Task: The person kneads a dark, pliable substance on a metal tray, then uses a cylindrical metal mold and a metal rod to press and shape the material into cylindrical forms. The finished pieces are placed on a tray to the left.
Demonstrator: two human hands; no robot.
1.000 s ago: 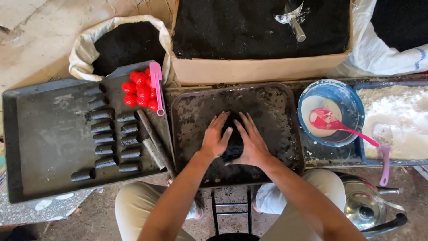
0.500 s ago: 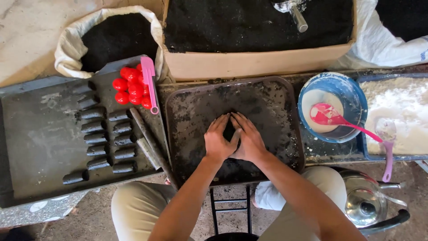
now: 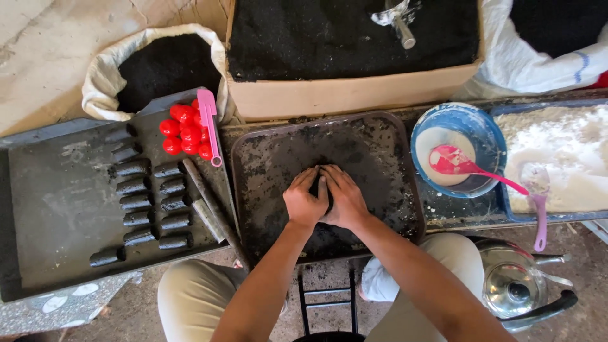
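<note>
Both hands sit together mid-tray, pressed around a dark lump (image 3: pixel 323 190) of black mix on the dark metal tray (image 3: pixel 380 145). Left hand (image 3: pixel 304 199) is cupped, fingers curled over the lump's left side; right hand (image 3: pixel 344 197) is cupped over its right side w/ fingers touching the left's. Lump mostly hidden betw. the palms (only a sliver shows).

Left of the tray: flat black board (image 3: pixel 57 209) w/ two rows of finished dark rolls (image 3: pixel 152 202), a red bead cluster (image 3: pixel 185 132) & pink comb-like tool (image 3: pixel 209 123). Right: blue bowl (image 3: pixel 484 136) of pale paste w/ pink spoon (image 3: pixel 468 168), beside a tray of white powder (image 3: pixel 563 158). Cardboard box (image 3: pixel 348 95) of black powder sits behind.
</note>
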